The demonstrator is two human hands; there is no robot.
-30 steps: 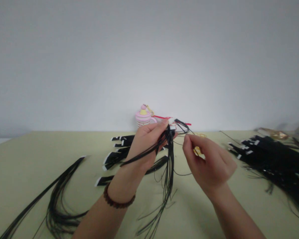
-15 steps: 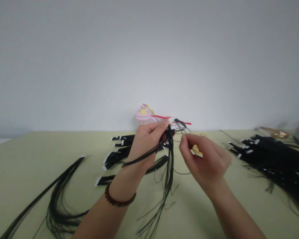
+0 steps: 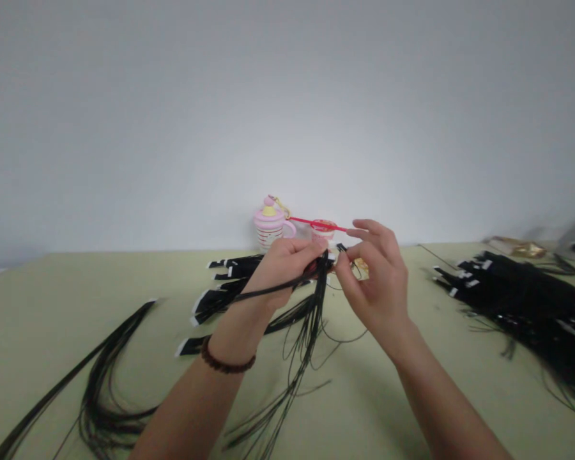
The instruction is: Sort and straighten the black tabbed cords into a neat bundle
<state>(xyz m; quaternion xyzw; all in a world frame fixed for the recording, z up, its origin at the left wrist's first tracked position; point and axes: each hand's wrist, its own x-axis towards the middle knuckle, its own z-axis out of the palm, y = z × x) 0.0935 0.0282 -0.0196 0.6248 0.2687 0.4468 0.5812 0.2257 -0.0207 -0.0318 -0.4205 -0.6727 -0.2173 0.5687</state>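
My left hand (image 3: 287, 265) is closed on a bundle of thin black wires (image 3: 311, 319), whose loose ends hang down over the table. Some of these strands pass back across my left wrist. A small white connector (image 3: 331, 257) shows at the top of the bundle, just past my left fingertips. My right hand (image 3: 376, 275) is beside it, thumb and index finger pinched together and the other fingers raised. What lies in that pinch is too small to make out. A small black piece (image 3: 342, 247) shows just above the pinch.
A pink lidded mug (image 3: 268, 231), a red stick (image 3: 311, 223) and a pink-and-white cup (image 3: 322, 231) stand by the wall. White-ended black wire bundles (image 3: 204, 310) lie behind my left arm, another curved bundle (image 3: 96, 383) at left. A black wire pile (image 3: 531, 306) is at right.
My right hand has moved up and left to the connector, its fingers now raised above the pinch. The hanging wires have swung left. The view has shifted slightly.
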